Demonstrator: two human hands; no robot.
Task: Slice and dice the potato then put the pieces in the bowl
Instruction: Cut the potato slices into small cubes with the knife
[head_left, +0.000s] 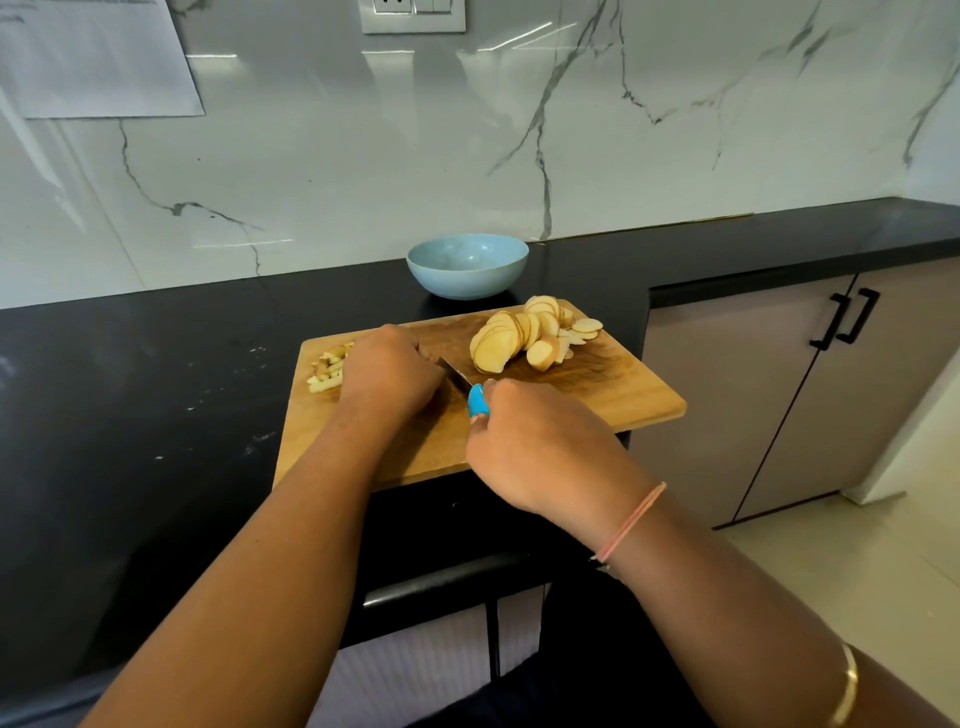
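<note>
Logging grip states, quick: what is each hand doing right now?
Left hand: fingers curled on the cutting board; whatever it holds is hidden.
Right hand: grips the knife by its blue handle.

Black counter (156, 389) bears a wooden board (597, 395) and blue bowl (467, 285).
</note>
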